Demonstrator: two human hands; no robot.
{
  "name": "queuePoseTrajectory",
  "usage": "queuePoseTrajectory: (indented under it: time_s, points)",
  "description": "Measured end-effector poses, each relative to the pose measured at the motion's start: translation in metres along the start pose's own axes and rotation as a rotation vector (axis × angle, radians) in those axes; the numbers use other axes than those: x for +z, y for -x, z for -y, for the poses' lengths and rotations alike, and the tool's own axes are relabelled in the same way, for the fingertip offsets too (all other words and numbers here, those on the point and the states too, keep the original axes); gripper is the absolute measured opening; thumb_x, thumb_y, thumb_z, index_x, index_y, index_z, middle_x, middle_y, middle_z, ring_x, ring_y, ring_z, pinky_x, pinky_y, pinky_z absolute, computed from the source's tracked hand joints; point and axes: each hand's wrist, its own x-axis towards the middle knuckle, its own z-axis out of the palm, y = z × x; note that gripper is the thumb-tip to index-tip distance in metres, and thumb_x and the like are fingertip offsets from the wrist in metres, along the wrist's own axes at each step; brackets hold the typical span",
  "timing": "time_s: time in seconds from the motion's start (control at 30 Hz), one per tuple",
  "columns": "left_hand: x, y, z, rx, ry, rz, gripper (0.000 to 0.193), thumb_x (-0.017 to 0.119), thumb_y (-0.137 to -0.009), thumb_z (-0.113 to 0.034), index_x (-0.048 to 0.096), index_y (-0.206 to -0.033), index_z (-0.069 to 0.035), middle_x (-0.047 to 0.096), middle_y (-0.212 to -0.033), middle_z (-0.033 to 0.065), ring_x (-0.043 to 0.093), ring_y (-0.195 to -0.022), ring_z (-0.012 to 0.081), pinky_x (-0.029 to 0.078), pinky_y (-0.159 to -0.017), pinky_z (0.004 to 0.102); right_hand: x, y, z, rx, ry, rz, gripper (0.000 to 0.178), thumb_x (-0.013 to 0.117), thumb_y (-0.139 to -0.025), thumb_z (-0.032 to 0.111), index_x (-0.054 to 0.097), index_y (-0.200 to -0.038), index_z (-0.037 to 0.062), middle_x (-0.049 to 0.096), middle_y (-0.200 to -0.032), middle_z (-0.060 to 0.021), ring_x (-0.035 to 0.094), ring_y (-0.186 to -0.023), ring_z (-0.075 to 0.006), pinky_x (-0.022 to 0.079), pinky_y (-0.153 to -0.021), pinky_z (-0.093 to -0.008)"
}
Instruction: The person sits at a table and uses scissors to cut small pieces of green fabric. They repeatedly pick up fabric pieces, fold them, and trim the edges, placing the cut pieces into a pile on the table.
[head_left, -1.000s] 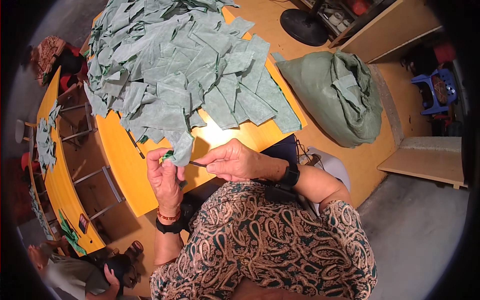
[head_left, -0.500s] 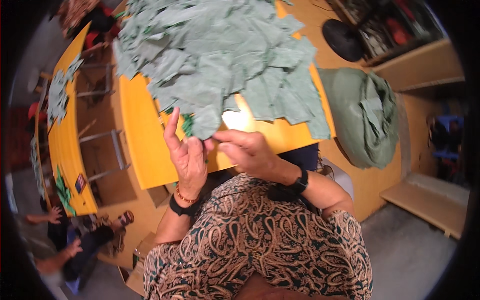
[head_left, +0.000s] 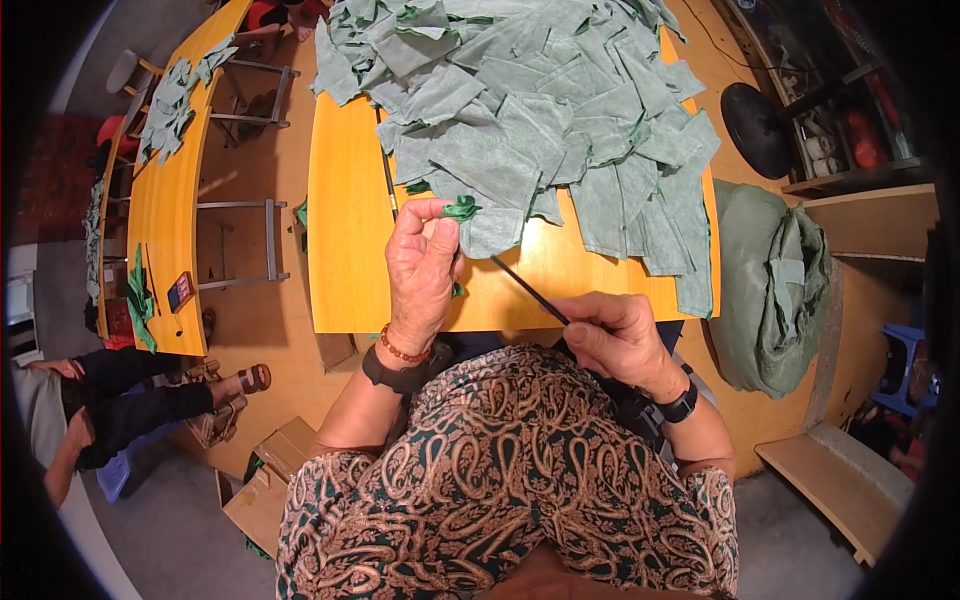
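My left hand (head_left: 420, 270) is closed, pinching a small pale green cloth piece (head_left: 492, 234) with a bunched dark green end (head_left: 461, 208) between thumb and fingers. It is raised over the near edge of the yellow table (head_left: 345, 230). To its right, my right hand (head_left: 622, 342) grips a thin black stick (head_left: 530, 290). The stick points up and left, its tip just short of the cloth piece. Beyond both hands spreads a large heap of flat pale green cloth pieces (head_left: 560, 120). A dark rod (head_left: 386, 165) lies on the table left of the heap.
On the right stands a bulging green sack (head_left: 765, 300), near a black round base (head_left: 755, 120) and a wooden shelf (head_left: 830, 490). A second yellow table (head_left: 180, 220) with more cloth is on the left. Another person's legs (head_left: 150, 395) and a cardboard box (head_left: 270, 490) are lower left.
My right hand has drawn away from the left, to the right, and the black stick now shows clear of the cloth. My left fingers have closed in around the bunched end. The whole view has shifted.
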Motion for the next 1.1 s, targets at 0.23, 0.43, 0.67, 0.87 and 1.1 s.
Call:
queuePoseTrajectory:
  time_s: [0.23,0.43,0.67,0.87,1.1]
  points:
    - [0.01,0.0,-0.007,-0.099,-0.021,0.028,0.023,0.06,-0.099,-0.023,0.055,-0.115,-0.008,0.046,-0.07,-0.0079,0.039,-0.054,0.0005,0.031,-0.047,0.0155,-0.002,-0.028,-0.01,-0.059,0.005,0.013,0.027,0.059,-0.095,0.004,0.065,-0.121,0.0015,0.057,-0.066,0.003,0.05,-0.053,-0.0027,0.039,-0.047,-0.0199]
    - [0.006,0.004,-0.005,-0.104,-0.024,0.09,0.026,0.06,-0.099,-0.025,0.054,-0.117,-0.006,0.051,-0.074,-0.0056,0.045,-0.059,0.0016,0.033,-0.05,0.0155,0.003,-0.032,-0.024,-0.12,-0.065,-0.006,0.026,0.057,-0.097,0.005,0.064,-0.121,-0.0006,0.053,-0.063,0.003,0.045,-0.049,-0.0029,0.034,-0.042,-0.0192]
    - [0.026,0.017,0.014,-0.1,0.011,0.135,0.032,0.057,-0.1,-0.019,0.047,-0.127,-0.005,0.054,-0.079,-0.0049,0.044,-0.061,0.0031,0.034,-0.053,0.0175,0.011,-0.045,-0.022,-0.152,-0.059,-0.043,0.019,0.056,-0.098,0.006,0.064,-0.113,-0.0013,0.057,-0.066,0.0022,0.047,-0.052,-0.003,0.037,-0.044,-0.0195]
    - [0.023,0.018,0.013,-0.178,0.052,0.142,0.029,0.055,-0.101,-0.025,0.053,-0.122,-0.006,0.055,-0.08,-0.0056,0.041,-0.058,0.0017,0.031,-0.049,0.0163,0.034,-0.066,-0.023,-0.387,0.147,-0.152,0.015,0.057,-0.097,0.007,0.059,-0.11,-0.0003,0.061,-0.069,0.0005,0.051,-0.057,-0.0039,0.041,-0.052,-0.0207]
    - [-0.003,0.004,-0.002,-0.156,0.126,-0.028,0.025,0.053,-0.102,-0.03,0.059,-0.108,-0.007,0.052,-0.069,-0.0037,0.04,-0.053,0.0028,0.032,-0.047,0.0179,0.019,-0.033,-0.009,-0.156,0.203,-0.042,0.025,0.058,-0.096,0.006,0.06,-0.12,-0.0002,0.056,-0.065,0.0029,0.051,-0.058,-0.0039,0.041,-0.053,-0.0206]
